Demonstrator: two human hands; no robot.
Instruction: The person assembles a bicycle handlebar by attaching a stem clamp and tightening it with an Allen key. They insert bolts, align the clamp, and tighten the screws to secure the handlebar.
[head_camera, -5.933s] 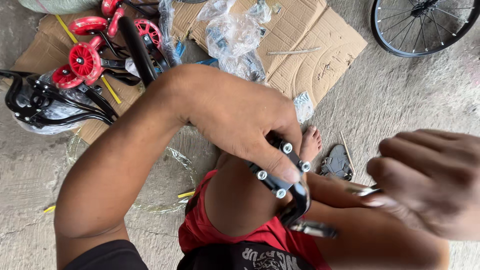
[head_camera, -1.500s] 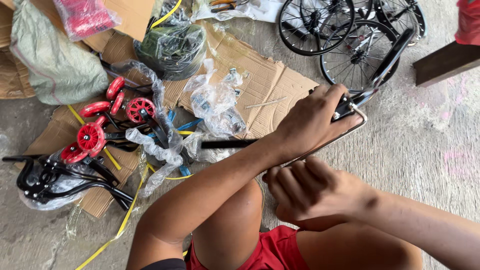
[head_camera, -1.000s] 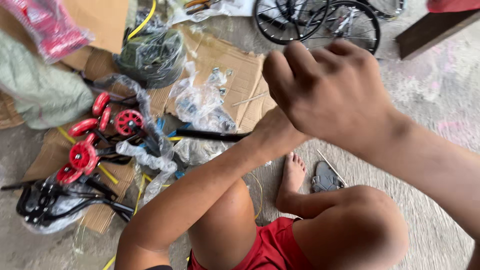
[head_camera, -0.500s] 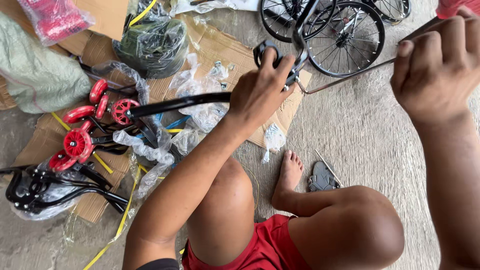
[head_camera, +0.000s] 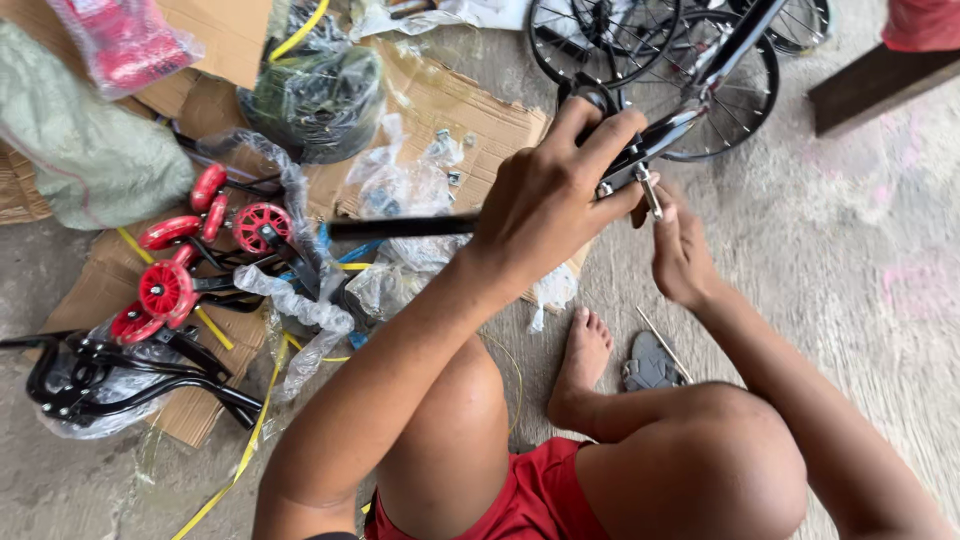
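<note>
Three red training wheels (head_camera: 190, 262) are seen on the cardboard (head_camera: 450, 110) at left. The black bicycle frame (head_camera: 640, 150) is gripped by the left hand (head_camera: 550, 200), fingers closed around it. A small bolt (head_camera: 650, 190) is pinched by the right hand (head_camera: 685, 250). Two spoked wheels (head_camera: 660, 60) lie behind.

My left hand (head_camera: 545, 200) grips a black bicycle part (head_camera: 640, 150) toward twelve o'clock, while my right hand (head_camera: 680, 255), at its four o'clock, pinches a small silver bolt (head_camera: 650, 190) on it. Spoked wheels (head_camera: 690, 60) lie beyond; red training wheels (head_camera: 165, 290) sit on cardboard (head_camera: 440, 110) at nine o'clock.
</note>
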